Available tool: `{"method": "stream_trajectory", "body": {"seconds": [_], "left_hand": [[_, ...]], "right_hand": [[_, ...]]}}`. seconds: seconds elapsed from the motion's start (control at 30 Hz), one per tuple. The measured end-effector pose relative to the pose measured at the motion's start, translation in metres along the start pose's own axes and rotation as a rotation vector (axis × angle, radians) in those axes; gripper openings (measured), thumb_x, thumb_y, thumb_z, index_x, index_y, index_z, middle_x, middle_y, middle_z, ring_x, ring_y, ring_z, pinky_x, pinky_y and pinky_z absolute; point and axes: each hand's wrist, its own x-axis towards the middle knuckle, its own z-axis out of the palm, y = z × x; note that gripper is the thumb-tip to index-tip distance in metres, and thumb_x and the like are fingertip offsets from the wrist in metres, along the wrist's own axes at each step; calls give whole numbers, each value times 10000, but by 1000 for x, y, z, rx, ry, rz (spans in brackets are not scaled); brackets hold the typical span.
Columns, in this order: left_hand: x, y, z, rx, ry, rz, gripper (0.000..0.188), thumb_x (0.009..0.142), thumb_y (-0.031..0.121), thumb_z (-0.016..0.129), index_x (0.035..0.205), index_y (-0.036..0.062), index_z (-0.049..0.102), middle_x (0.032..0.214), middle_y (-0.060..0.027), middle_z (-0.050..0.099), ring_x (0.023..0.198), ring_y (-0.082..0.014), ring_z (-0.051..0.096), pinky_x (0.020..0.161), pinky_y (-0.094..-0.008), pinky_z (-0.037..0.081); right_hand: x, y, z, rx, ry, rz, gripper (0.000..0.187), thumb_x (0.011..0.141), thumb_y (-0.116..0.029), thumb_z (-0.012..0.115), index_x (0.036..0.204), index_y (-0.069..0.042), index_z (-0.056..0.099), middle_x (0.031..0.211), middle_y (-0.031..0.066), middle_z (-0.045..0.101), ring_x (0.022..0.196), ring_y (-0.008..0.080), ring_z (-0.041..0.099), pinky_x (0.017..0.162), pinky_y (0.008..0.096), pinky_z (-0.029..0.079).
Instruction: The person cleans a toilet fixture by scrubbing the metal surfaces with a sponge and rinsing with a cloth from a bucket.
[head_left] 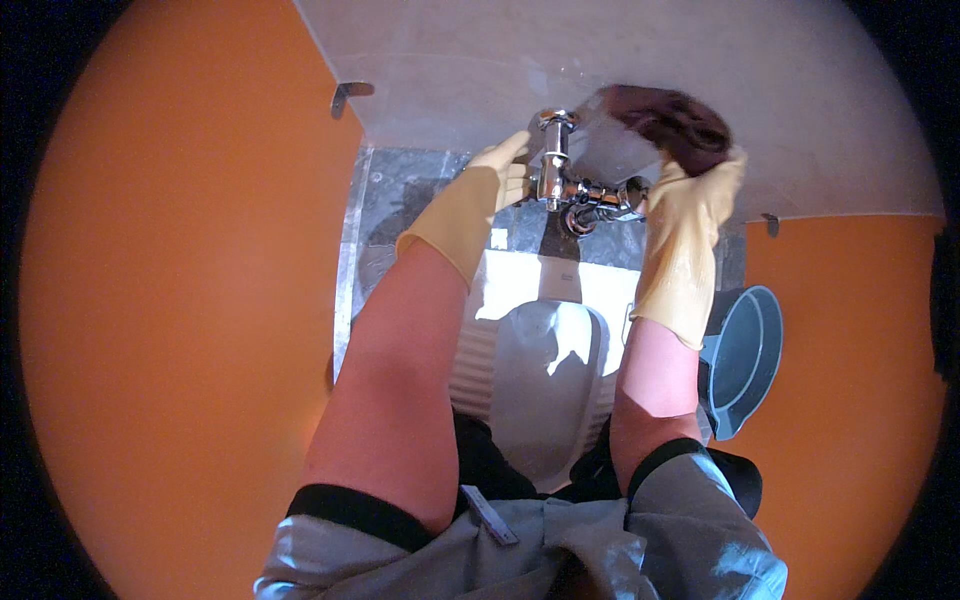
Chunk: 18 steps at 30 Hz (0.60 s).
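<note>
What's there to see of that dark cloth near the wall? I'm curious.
The cloth is dark maroon and soft-looking, bunched into uneven folds. The gloved right hand holds it, fingers mostly hidden. It seems to lie against the pale wall, to the right of the upright chrome pipe. Wetness can't be told.

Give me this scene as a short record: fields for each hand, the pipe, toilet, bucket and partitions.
Left hand: gloved, open beside the pipe, contact unclear
Right hand: gloved, gripping dark cloth at the back wall
Pipe: chrome, between the hands
Toilet: white squat pan, between the forearms
Bucket: blue-grey, right of the right forearm
Partitions: orange, both sides
</note>
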Motion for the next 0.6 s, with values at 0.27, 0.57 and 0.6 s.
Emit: {"method": "stream_trajectory", "body": {"seconds": [0.27,0.57,0.6], "left_hand": [[7,-1,0,-164,99,-140,684,1021,643,486,1444,106,522,1300,-187,648,1134,-306,669,938,-449,582],[13,-2,-22,-631,25,87,366,1007,436,545,1139,117,668,1069,-97,708,998,-269,677,909,-419,577],[16,-2,-27,-748,52,75,315,995,408,570,1070,130,698,1021,-101,713,965,-257,679,867,-399,582]], "right_hand": [[-35,96,17,-653,-152,-287,596,968,-227,678,1435,-12,377,1344,221,487,1220,299,511,1099,443,407],[-70,102,-8,-1658,-1286,-931,340,902,-144,640,1232,-202,697,1353,74,644,1331,314,547,1066,512,462],[-72,103,-8,-1672,-1364,-873,342,919,-168,625,1251,-223,686,1369,54,638,1360,297,532,1066,514,464]]}}
